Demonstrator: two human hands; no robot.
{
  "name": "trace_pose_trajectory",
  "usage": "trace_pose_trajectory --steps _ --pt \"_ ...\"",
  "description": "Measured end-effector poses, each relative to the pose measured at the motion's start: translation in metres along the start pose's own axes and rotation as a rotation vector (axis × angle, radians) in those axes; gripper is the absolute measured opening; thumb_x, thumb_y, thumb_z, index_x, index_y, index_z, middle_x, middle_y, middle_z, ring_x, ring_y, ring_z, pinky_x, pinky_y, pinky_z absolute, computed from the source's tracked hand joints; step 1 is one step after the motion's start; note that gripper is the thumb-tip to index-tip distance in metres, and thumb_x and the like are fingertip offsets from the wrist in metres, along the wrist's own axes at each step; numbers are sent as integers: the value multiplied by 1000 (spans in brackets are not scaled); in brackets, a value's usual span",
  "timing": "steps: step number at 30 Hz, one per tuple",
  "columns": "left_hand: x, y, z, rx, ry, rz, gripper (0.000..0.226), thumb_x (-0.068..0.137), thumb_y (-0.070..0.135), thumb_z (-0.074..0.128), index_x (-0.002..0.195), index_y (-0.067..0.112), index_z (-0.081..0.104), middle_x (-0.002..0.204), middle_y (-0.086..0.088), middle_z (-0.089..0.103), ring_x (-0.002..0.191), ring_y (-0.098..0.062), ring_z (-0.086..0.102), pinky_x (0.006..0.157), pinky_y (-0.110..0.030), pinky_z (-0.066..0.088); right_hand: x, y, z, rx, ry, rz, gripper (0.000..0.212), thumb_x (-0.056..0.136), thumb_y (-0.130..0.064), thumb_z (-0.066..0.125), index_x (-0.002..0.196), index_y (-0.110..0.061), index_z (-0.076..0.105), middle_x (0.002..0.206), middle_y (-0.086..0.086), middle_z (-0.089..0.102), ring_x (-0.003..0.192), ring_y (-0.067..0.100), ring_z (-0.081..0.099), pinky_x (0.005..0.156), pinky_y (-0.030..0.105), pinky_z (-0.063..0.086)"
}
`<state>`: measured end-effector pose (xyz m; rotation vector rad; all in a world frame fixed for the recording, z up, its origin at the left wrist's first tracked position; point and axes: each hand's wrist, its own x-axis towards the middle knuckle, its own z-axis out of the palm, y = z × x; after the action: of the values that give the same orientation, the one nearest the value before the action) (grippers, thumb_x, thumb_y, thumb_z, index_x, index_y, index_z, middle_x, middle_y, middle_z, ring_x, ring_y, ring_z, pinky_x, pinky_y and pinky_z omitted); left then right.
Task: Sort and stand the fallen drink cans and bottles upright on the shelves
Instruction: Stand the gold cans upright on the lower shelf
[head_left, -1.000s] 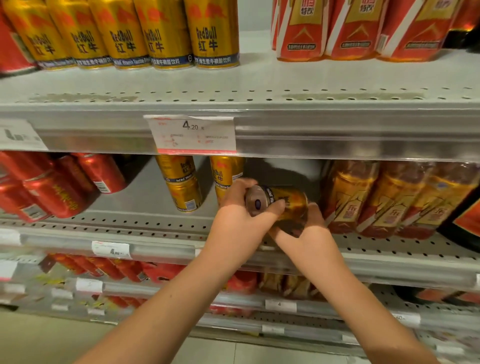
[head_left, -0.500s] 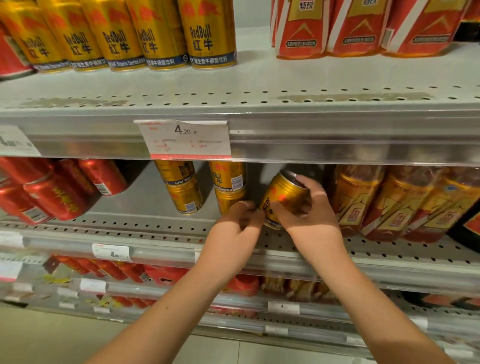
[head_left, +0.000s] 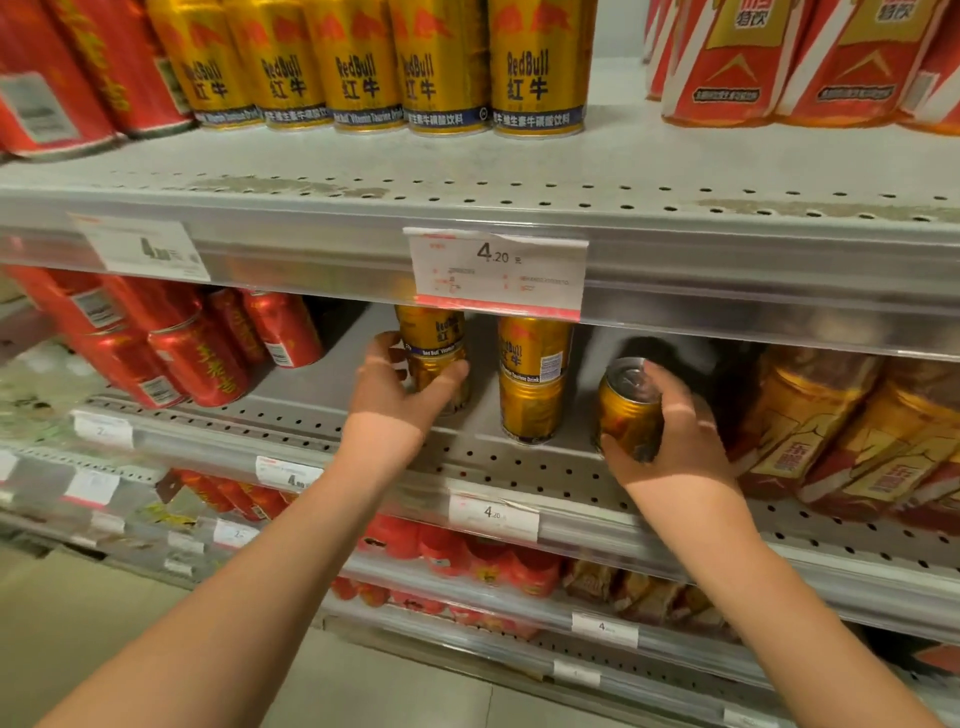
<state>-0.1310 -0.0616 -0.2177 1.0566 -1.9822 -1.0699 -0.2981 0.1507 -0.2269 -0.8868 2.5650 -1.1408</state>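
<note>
- Top shelf (head_left: 613, 166): tall gold cans (head_left: 363, 67) upright, red cartons (head_left: 727, 62) to their right.
- Middle shelf (head_left: 519, 462): red cans (head_left: 197, 358), stacked gold cans (head_left: 532, 379), a lone can (head_left: 626, 410), bottles (head_left: 810, 421) at right.

On the middle shelf (head_left: 519, 467), left to right — a can cluster (head_left: 197, 364), the left stack (head_left: 434, 343), the middle stack (head_left: 532, 379) just beside it, a lone can (head_left: 626, 405), then bottle packs (head_left: 831, 426) at far right.

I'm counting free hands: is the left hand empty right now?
No, the left hand has its fingers and thumb curled round a gold can standing on the shelf.
</note>
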Motion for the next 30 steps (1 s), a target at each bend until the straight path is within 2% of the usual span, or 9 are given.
trace_pose_trajectory --steps 3,6,8,11,13,15,17,19,30 --pt "13 0 -2 -57 21 7 72 80 47 83 136 28 43 130 7 59 119 -11 57 100 -33 48 -20 -6 -6 -9 162 -60 80 83 -32 77 149 -38 31 149 6 38 133 12 46 101 36 48" --pt "22 1 -9 -95 61 55 64 79 42 86 125 37 41 113 26 57 105 12 56 90 -14 47 -54 -20 -8 105 333 -256 36 88 -39 61 122 -45 50 108 -12 60 93 -21 51 69 8 40" --pt "27 2 -16 -72 43 94 60 81 40 85 123 39 43 108 30 56 94 25 54 75 1 42 -73 -37 4 184 172 -302 24 91 -43 53 110 -56 49 106 -25 57 102 -17 50 74 12 41" --pt "34 2 -27 -28 -23 129 55 83 39 83 126 34 50 109 29 58 91 30 52 70 7 38 -79 -64 40 134 -129 -323 37 93 -49 50 128 -59 42 113 -36 47 112 -19 45 81 9 38" --pt "38 -1 -38 -14 -79 144 52 83 40 83 126 33 54 112 26 61 98 23 57 76 3 42 -65 -79 63 58 -192 -288 54 95 -49 53 144 -52 31 114 -28 48 98 -19 50 73 4 38" --pt "42 -5 -48 -14 -144 155 50 83 44 82 125 32 58 116 20 66 106 11 62 89 -12 50 -43 -91 82 29 -230 -207 73 95 -44 59 155 -39 18 138 -12 48 112 -5 56 85 14 47" --pt "44 -9 -54 -23 -204 160 57 79 53 79 128 29 61 119 13 70 111 0 64 98 -29 53 -22 -103 98 54 -253 -118 87 92 -41 66 158 -34 11 158 -3 32 137 17 44 105 38 46" --pt "45 -9 -57 -44 -225 159 69 75 57 76 135 28 59 122 10 69 114 -4 64 100 -33 53 -5 -114 113 35 -240 -67 94 88 -41 71 159 -31 10 161 -1 30 142 24 39 109 44 41" --pt "42 -7 -40 -25 -183 170 66 83 49 80 139 34 48 127 16 61 103 23 52 77 -2 46 17 -121 148 105 -78 -39 80 83 -54 71 148 -28 33 136 1 56 118 26 59 93 47 54"
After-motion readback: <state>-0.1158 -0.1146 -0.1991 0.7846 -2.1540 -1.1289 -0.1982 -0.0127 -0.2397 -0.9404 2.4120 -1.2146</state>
